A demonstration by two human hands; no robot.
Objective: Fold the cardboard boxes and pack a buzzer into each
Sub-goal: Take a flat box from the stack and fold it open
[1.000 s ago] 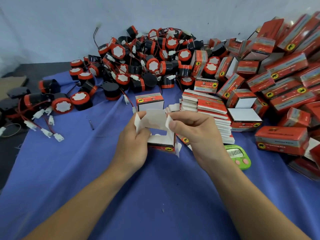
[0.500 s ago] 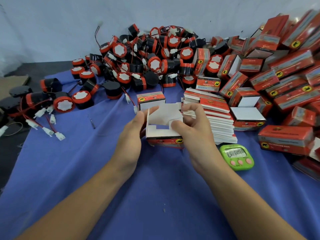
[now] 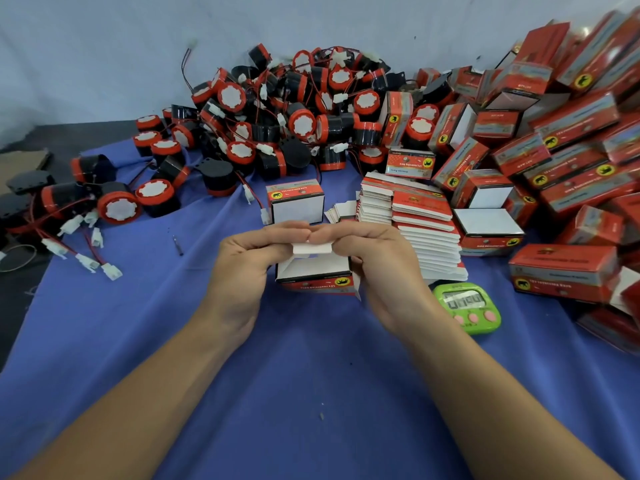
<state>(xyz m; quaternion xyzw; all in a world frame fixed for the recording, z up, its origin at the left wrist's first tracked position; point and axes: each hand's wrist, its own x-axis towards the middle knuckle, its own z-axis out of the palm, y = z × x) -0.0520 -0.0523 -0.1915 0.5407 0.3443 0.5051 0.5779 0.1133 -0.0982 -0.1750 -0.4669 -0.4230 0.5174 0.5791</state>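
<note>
Two hands meet at the middle of the view over one cardboard box (image 3: 318, 284). The left hand (image 3: 239, 268) comes in from 7 o'clock and the right hand (image 3: 377, 268) from 5 o'clock. Both have their fingers curled, and the fingertips of the two hands touch each other at the top.

Between thumbs and forefingers they pinch the box's white flap (image 3: 311, 248), which is bent over the opening. The rest of the box hangs just under the fingertips and between the two palms. Its red printed side faces the viewer, and only white inner walls show in its open top.

One folded box (image 3: 296, 202) stands upright on the blue cloth (image 3: 311, 375) at 12 o'clock, just beyond the fingertips. Its contents cannot be seen.

One stack of flat, unfolded boxes (image 3: 422, 230) leans at 2 o'clock, just beside the right hand; there are too many layers to count. A heap of folded red boxes (image 3: 571, 150), well over twenty, fills 1 to 3 o'clock. What they hold cannot be told.

A pile of black-and-red buzzers (image 3: 294, 116), several dozen with red wires, spreads from 10 to 12 o'clock. White connectors (image 3: 110, 271) trail toward 9 o'clock.

One green timer (image 3: 467, 306) with three pink buttons lies at 4 o'clock, near the right wrist. One small dark pin (image 3: 177, 244) lies at 9 o'clock.
</note>
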